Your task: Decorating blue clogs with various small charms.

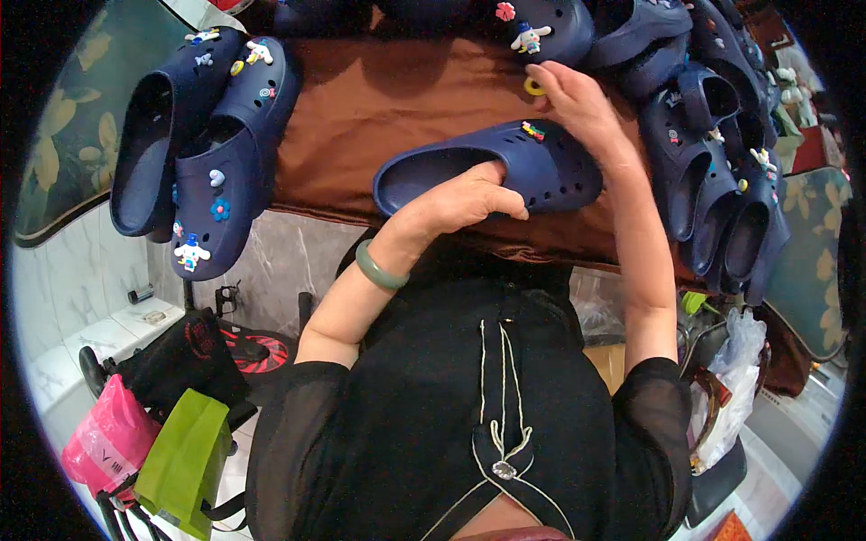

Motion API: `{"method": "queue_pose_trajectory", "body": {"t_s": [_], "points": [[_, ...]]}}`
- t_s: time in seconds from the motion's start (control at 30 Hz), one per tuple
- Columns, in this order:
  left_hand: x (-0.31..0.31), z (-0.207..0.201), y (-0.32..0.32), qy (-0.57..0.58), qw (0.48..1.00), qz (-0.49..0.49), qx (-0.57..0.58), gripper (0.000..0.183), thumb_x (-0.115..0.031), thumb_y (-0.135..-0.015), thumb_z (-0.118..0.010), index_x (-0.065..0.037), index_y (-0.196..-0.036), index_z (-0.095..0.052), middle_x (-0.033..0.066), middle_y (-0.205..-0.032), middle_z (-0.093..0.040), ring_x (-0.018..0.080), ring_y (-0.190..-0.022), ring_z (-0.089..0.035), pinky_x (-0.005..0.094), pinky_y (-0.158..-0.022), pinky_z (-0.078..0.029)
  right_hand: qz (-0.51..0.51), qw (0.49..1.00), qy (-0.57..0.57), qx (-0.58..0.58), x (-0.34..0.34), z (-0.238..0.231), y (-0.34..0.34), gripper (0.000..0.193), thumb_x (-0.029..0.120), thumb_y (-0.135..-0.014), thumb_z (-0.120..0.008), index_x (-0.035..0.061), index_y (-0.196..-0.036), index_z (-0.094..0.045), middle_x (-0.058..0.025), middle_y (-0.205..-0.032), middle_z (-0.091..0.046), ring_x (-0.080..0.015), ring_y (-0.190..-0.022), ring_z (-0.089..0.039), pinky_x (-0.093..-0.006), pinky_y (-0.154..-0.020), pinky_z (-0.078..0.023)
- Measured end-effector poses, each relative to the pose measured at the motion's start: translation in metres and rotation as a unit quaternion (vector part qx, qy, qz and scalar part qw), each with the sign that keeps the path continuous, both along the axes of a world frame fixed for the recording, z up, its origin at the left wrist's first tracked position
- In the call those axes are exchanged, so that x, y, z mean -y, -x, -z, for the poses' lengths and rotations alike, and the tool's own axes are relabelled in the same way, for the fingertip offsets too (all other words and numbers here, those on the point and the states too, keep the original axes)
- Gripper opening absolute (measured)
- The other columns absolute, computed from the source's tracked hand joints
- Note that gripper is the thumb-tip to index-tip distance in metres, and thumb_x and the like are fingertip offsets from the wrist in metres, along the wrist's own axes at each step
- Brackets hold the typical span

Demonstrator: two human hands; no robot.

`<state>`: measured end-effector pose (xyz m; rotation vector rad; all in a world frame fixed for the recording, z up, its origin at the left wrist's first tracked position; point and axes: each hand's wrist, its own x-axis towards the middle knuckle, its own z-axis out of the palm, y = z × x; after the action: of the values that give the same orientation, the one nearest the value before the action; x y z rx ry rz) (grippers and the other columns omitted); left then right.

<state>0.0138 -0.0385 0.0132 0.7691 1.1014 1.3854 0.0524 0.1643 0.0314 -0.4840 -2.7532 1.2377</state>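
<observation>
A navy blue clog (pixel 561 164) with round holes lies sideways before me, its toe to the right. One small rainbow-coloured charm (pixel 532 132) sits on its upper. My left hand (pixel 467 194), with a green bangle at the wrist, grips the clog, fingers inside the opening and thumb over the near side. Above the toe, my right hand (pixel 577 106) pinches a small yellow round charm (pixel 535 87), partly covered by the fingertips. The right hand is apart from the clog.
Decorated navy clogs (pixel 216 171) stand at the left on the brown cloth (pixel 343 108). Several more clogs (pixel 713 180) crowd the right and far edges. Below left hang a pink bag (pixel 110 433) and a green bag (pixel 185 460); a clear plastic bag (pixel 735 379) is lower right.
</observation>
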Motion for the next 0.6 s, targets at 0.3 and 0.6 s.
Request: {"method": "queue_pose_trajectory", "body": {"t_s": [0.3,0.6], "points": [[0.001,-0.004,-0.004,0.013,1.000,-0.008,0.008,0.058,-0.007,-0.070,-0.060,0.002,-0.126,-0.047,0.0049,-0.114,-0.054,0.0156,-0.105,-0.048,0.0282,-0.096,-0.037,-0.229,0.967,0.114,0.002,-0.005,-0.006,-0.032,0.028,0.019,-0.083,-0.066,0.0022,-0.105,-0.066,-0.0103,-0.107,-0.063,-0.0199,-0.107,-0.055,-0.0321,-0.090,-0.044],[-0.006,0.002,-0.001,0.044,0.998,-0.032,0.011,0.044,-0.007,-0.068,-0.060,0.002,-0.111,-0.054,0.0045,-0.098,-0.057,0.0144,-0.092,-0.051,0.0269,-0.085,-0.042,-0.103,0.958,-0.217,-0.159,0.025,0.018,-0.031,0.017,0.018,-0.086,-0.058,0.0022,-0.082,-0.064,-0.0140,-0.076,-0.061,-0.0337,-0.077,-0.061,-0.0441,-0.070,-0.049]]}}
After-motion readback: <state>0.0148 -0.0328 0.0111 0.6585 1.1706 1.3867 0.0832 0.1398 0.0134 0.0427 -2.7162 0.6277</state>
